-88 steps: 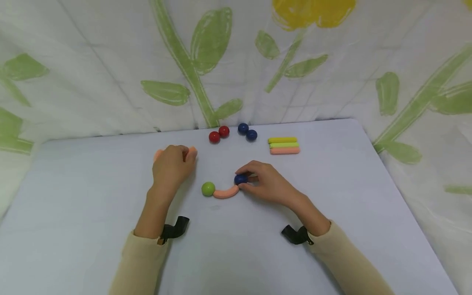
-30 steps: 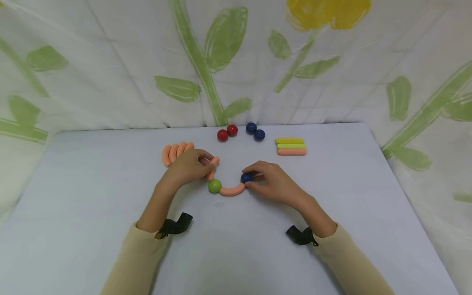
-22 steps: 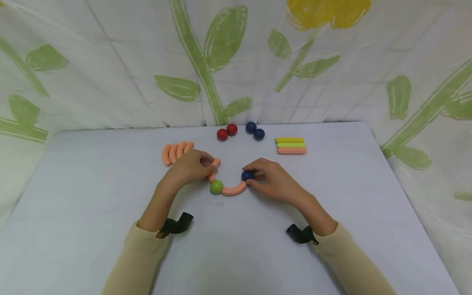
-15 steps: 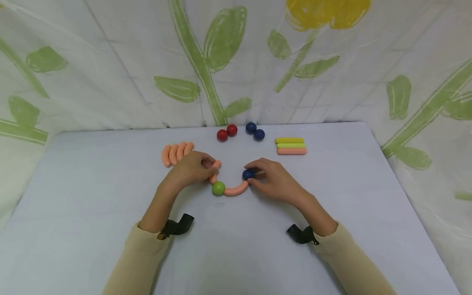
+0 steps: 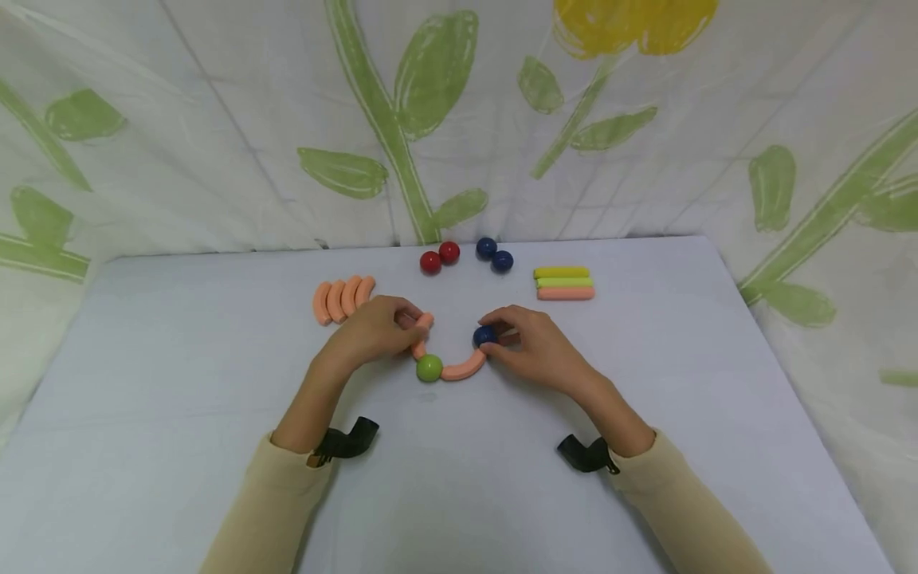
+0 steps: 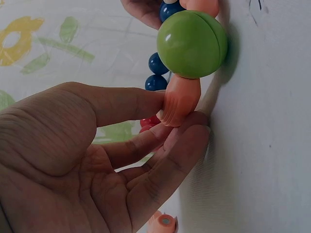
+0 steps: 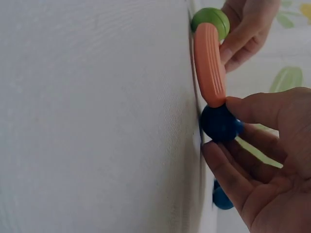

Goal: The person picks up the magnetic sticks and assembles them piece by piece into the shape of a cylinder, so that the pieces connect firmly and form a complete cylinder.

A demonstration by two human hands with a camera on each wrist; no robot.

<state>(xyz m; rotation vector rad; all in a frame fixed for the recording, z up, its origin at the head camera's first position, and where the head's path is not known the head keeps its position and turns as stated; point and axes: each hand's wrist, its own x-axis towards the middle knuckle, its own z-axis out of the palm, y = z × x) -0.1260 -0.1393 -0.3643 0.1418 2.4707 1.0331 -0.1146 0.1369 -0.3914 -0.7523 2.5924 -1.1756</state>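
Between thumb and fingers, my left hand (image 5: 376,328) pinches a curved orange rod (image 6: 182,99), like a magnetic building piece. Its lower end meets a green ball (image 5: 429,368), which looks large in the left wrist view. From the ball's right side runs a second curved orange rod (image 5: 463,369). A dark blue ball (image 7: 221,124) sits against that rod's far end, and my right hand (image 5: 536,347) holds this ball by thumb and fingertips. Together the pieces form a U-shaped chain low over the white table (image 5: 445,478).
Several curved orange rods (image 5: 337,303) lie in a row behind my left hand. Near the table's back edge are two red balls (image 5: 430,263) and two blue balls (image 5: 502,261). Straight rods (image 5: 564,283) in yellow, yellow-green and orange lie right of them. A flower-painted curtain (image 5: 251,96) hangs behind.
My left hand has brought a curved orange rod from the row to the green ball's upper left. The chain has turned slightly, the blue ball shifting away from me with my right hand.
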